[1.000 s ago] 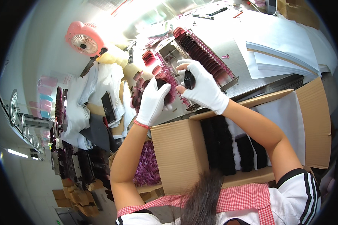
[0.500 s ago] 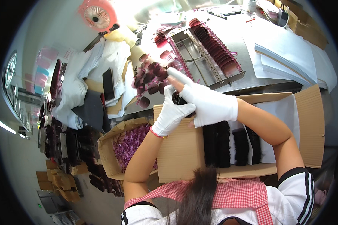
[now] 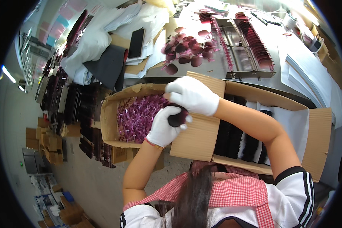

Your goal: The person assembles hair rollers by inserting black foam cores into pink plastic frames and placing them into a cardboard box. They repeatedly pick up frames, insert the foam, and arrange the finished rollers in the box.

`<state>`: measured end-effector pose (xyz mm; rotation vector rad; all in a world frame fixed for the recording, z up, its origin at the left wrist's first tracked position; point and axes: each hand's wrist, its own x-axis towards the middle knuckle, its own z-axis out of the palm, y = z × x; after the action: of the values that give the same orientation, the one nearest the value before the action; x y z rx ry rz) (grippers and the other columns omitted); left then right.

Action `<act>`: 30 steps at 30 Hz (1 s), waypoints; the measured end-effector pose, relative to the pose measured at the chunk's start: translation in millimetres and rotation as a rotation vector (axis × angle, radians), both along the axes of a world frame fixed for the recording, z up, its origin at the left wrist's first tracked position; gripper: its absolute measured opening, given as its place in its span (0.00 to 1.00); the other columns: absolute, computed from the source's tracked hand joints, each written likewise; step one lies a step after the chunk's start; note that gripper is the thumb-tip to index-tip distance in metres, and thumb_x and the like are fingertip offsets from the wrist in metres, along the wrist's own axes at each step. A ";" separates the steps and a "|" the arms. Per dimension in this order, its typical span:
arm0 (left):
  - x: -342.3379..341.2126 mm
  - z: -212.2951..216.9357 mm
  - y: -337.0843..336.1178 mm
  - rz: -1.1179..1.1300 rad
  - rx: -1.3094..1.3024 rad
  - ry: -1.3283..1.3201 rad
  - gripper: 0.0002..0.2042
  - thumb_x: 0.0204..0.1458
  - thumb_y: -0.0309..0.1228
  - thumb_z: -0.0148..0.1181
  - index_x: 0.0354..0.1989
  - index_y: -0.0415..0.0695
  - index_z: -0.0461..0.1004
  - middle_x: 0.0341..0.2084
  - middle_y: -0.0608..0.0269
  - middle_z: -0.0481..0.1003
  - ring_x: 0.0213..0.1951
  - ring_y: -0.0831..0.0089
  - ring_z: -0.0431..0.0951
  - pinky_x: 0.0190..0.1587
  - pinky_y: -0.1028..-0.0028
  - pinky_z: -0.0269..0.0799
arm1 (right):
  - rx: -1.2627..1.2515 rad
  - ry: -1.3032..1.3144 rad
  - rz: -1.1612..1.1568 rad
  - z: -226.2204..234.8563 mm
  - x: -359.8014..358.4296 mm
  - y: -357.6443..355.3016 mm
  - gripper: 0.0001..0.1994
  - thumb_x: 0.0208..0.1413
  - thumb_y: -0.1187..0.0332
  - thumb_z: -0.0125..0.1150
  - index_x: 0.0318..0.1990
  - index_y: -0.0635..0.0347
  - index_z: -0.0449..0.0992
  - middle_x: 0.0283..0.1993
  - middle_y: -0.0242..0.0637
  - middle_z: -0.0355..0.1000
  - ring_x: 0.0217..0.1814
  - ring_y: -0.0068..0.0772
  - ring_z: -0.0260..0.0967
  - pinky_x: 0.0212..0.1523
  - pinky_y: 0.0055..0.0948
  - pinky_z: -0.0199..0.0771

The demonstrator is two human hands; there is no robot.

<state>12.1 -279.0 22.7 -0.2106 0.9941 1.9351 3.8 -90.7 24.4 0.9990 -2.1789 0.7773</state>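
My left hand (image 3: 164, 127), in a white glove with bare fingertips, is closed around dark tinted lenses (image 3: 177, 115), a rounded piece or a small stack of them. Just above and touching or almost touching them is my right hand (image 3: 193, 95), gloved the same way. Its fingers are curled inward, and whatever they pinch is hidden. Both hands are over the right edge of a cardboard box (image 3: 109, 127) full of shiny purple plastic scraps (image 3: 138, 117). On the bench beyond lies a loose heap of purple-tinted lenses (image 3: 184, 47) with small tabs.
A metal rack (image 3: 250, 74) holds rows of tinted lenses at the back. An open carton (image 3: 319, 140) at right contains rows of black pieces (image 3: 228, 138) between white sheets. A phone (image 3: 136, 42), a dark folder (image 3: 108, 66) and white papers (image 3: 306, 76) lie on the bench.
My hands have come down from beside the lens heap to the scrap box, carrying the dark lenses. My right hand's extended fingers have curled in. The view has shifted.
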 end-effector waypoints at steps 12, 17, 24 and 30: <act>-18.3 14.9 -13.0 -0.336 -0.534 1.328 0.11 0.45 0.16 0.65 0.39 0.37 0.78 0.37 0.52 0.78 0.42 0.63 0.79 0.46 0.69 0.73 | -0.031 -0.527 0.096 -7.5 20.0 -18.6 0.41 0.37 0.63 0.77 0.63 0.49 0.66 0.58 0.47 0.64 0.61 0.54 0.64 0.60 0.44 0.70; -63.9 64.4 60.3 -0.927 -0.382 0.899 0.28 0.55 0.33 0.64 0.63 0.35 0.66 0.50 0.58 0.75 0.54 0.74 0.72 0.61 0.72 0.64 | -0.333 -0.412 -0.132 0.3 35.9 65.2 0.27 0.41 0.69 0.72 0.52 0.55 0.72 0.50 0.43 0.69 0.58 0.46 0.65 0.57 0.38 0.70; -224.0 21.4 231.8 -0.352 -0.828 2.145 0.27 0.49 0.40 0.63 0.57 0.43 0.72 0.52 0.45 0.70 0.59 0.57 0.68 0.65 0.65 0.61 | -0.229 -0.309 -0.578 -28.5 42.7 189.1 0.18 0.42 0.72 0.70 0.42 0.52 0.74 0.50 0.39 0.67 0.53 0.45 0.70 0.52 0.37 0.75; -338.6 -20.8 315.1 -0.213 -0.488 2.158 0.35 0.30 0.41 0.77 0.49 0.41 0.70 0.53 0.48 0.68 0.58 0.56 0.66 0.63 0.63 0.62 | -0.023 -0.300 -0.502 -47.2 31.5 216.0 0.16 0.42 0.67 0.70 0.40 0.52 0.74 0.42 0.38 0.72 0.37 0.46 0.75 0.37 0.37 0.79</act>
<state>-326.5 36.1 1.9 1.9781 2.4841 1.0197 35.3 125.3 -22.9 0.3024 -2.5169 0.7381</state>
